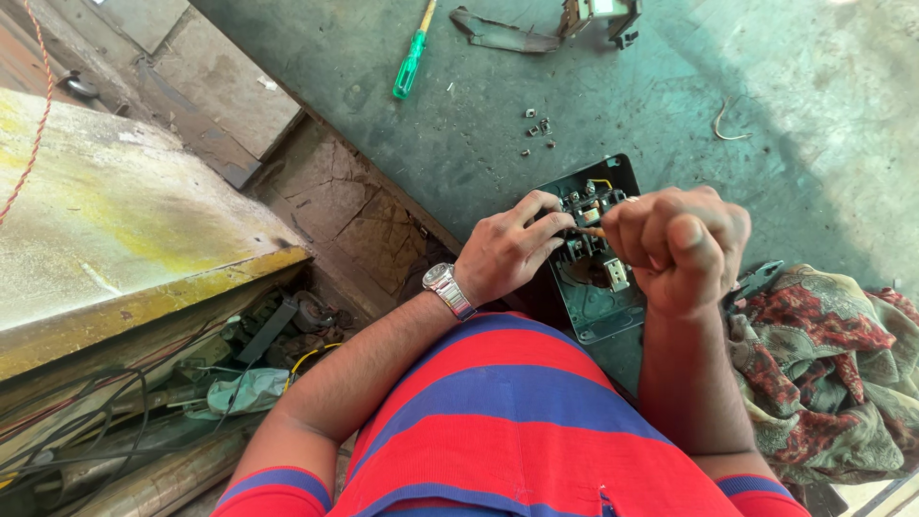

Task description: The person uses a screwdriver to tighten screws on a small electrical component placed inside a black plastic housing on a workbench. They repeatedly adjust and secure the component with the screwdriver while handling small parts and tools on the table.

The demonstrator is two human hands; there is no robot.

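The right hand (682,247) is curled into a tight fist around the handle of a thin tool, most likely a small screwdriver, whose orange-brown shank (592,231) pokes out leftward from the fist. Its tip meets the cluster of terminals in the upper half of a dark rectangular plastic switch housing with metal contacts (598,287). The left hand (509,251), with a silver metal wristwatch (448,290) on the wrist, rests on the housing's left edge, fingers bent and pinching at the same terminals, so the two hands nearly meet over the part.

The housing lies directly in front of the body, under both hands, on the grey-green worktop (613,86). Its long axis runs away from the person, tilted slightly rightward at the near end. The tool crosses that axis almost at right angles, coming in from the right. Both hands are equally close; the right works, the left steadies.

Farther out, a few small dark loose screws or clips (538,125) lie just beyond the housing. A green-handled screwdriver (410,63) lies well apart at the far left. A red patterned cloth (828,369) is heaped at the right.
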